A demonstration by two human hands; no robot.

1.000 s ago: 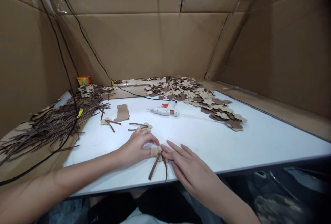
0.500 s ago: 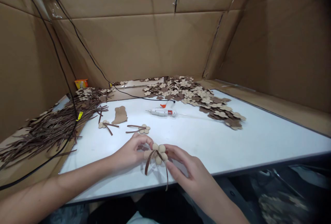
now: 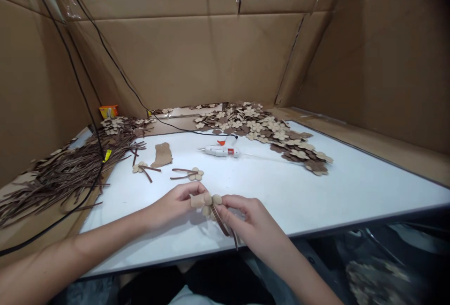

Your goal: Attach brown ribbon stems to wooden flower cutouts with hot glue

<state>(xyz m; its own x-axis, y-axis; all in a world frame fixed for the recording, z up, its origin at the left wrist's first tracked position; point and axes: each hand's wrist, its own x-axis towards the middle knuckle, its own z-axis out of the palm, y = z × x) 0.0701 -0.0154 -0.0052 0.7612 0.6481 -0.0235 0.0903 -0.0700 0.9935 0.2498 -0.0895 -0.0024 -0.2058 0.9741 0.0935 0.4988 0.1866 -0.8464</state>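
Observation:
Between my two hands, low over the front of the white board [image 3: 281, 197], is a beige flower cutout [image 3: 217, 199] with a dark brown strip [image 3: 221, 223] hanging from its middle. My left hand [image 3: 183, 202] pinches the flower's left side; a fingertip there looks covered in something beige. My right hand [image 3: 242, 211] has thumb and forefinger closed at the right petals and the strip. Just beyond lies a flower with two strip ends [image 3: 195, 174], and another such flower [image 3: 139, 167] is farther left. A white glue gun [image 3: 221, 150] rests behind them, its nozzle to the left.
Brown strips [image 3: 77, 169] form a heap at the left. Beige and brown flower cutouts [image 3: 260, 126] pile up at the back right. A torn cardboard piece [image 3: 162, 154] lies left of the glue gun. A black cable [image 3: 123, 77] runs down to it. Cardboard walls [image 3: 183, 56] surround the board.
The flower has tilted in my hands, and its strip ends have swung from hanging apart to lying together toward the right. My right fingers have closed in on the strip.

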